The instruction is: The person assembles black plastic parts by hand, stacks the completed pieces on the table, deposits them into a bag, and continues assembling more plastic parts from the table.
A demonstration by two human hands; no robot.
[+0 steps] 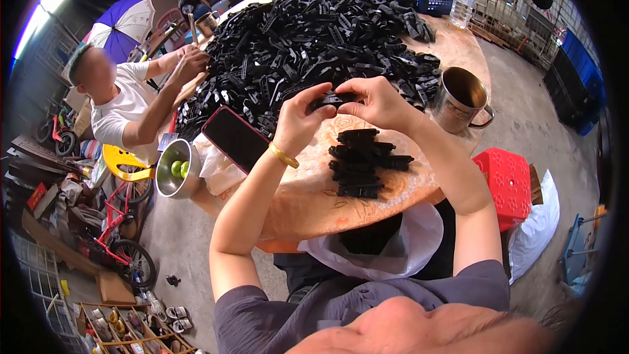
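Observation:
Between the fingertips of my left hand (300,121) and my right hand (381,105) is a small black plastic part (333,99); both hands are closed on it, one at each end. Its finer shape is partly hidden by my fingers. Just below my hands, a small stack of similar black parts (359,164) lies on the orange patterned tablecloth (295,206). Beyond them a large heap of loose black plastic parts (308,39) covers much of the table. A dark-screened phone with a red edge (237,137) rests beside my left forearm.
A metal mug (452,108) stands right of my hands. At the left edge sits a steel bowl (178,169) with green fruit. An open white bag (419,242) hangs below the front edge. A red stool (504,187) is at right. Across the left side, a person (114,95) handles parts.

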